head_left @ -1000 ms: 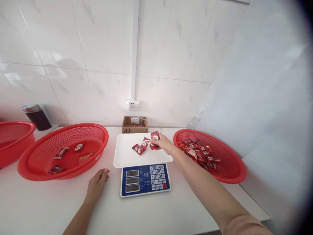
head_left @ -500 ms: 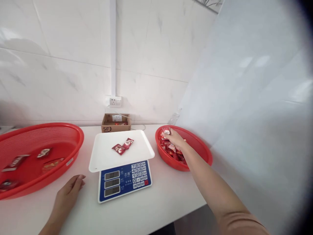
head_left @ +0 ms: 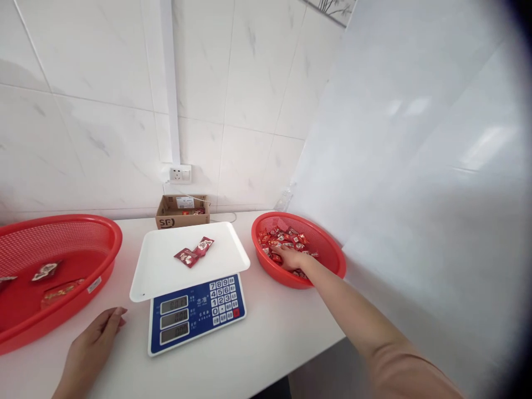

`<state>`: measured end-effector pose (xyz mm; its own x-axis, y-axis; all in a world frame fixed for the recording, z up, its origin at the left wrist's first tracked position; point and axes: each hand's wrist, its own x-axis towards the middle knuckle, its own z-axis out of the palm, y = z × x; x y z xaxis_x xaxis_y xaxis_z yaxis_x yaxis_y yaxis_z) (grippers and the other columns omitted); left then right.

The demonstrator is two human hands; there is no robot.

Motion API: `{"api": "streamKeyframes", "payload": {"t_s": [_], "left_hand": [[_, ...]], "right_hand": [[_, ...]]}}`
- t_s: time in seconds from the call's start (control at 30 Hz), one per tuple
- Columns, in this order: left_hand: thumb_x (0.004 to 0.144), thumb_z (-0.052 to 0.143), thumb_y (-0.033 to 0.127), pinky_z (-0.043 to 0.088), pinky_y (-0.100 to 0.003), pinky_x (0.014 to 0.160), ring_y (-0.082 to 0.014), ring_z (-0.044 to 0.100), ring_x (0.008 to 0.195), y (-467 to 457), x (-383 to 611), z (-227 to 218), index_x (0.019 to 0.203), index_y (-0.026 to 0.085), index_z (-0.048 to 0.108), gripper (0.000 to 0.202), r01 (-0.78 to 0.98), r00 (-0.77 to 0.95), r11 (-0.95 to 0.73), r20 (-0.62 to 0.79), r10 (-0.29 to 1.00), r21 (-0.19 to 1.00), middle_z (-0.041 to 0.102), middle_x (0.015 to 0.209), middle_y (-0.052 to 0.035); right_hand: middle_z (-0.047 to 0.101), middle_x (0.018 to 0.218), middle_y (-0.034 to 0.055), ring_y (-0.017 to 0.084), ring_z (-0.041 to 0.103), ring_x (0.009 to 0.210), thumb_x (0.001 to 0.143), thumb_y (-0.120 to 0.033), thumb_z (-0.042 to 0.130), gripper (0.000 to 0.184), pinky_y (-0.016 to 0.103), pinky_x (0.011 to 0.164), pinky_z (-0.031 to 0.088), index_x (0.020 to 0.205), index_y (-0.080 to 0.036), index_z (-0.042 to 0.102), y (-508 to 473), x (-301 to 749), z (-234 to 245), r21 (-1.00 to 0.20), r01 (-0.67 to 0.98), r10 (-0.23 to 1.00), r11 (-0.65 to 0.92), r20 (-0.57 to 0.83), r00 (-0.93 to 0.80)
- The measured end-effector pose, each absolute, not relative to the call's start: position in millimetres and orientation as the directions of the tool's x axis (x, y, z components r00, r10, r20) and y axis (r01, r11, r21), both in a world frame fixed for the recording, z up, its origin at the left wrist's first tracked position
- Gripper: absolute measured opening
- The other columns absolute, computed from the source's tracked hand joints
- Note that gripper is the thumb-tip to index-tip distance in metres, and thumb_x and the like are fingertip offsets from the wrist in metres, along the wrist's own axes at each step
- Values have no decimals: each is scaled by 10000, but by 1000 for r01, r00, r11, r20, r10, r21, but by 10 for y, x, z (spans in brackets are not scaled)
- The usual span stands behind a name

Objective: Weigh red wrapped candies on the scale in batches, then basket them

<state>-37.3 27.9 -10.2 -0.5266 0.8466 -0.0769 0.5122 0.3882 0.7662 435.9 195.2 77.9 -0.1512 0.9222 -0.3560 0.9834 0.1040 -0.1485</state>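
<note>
Now reaching with right hand (head_left: 290,257) into the red basket (head_left: 328,257), palm down on the heap of red candy packets (head_left: 282,239); grip hidden, cannot tell. Resting left hand (head_left: 92,346) flat on the white counter (head_left: 266,343), fingers loosely extended, beside the scale (head_left: 195,310).

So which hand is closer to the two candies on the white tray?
Left or right is a close call. The left hand rests on the table, in front-left of the candies; the right hand is in the red basket to their right.

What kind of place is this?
Probably a small packing or weighing station: a digital scale holding sweets on its white tray, red baskets of wrapped sweets, and tiled walls.
</note>
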Motion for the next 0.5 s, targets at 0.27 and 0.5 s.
{"api": "streamKeyframes", "payload": {"t_s": [0.27,0.5], "left_hand": [[703,405,561,466,-330,768,-230,615,892,261,-406,-166,907,268,594,405,569,-493,374,-60,868,732,682,854,-14],[719,404,554,453,-324,783,-226,603,918,272,-400,-127,928,278,577,387,561,-497,418,-113,860,715,681,878,-3]], "right_hand": [[610,1148,115,278,575,1001,747,-181,540,474,346,813,407,1218,-227,524,1997,4461,882,-91,995,982,42,-179,-58],[644,1085,75,214,590,952,785,-171,449,338,282,798,404,1087,-213,597,2022,4402,979,-150,981,983,119,-120,-138]]}}
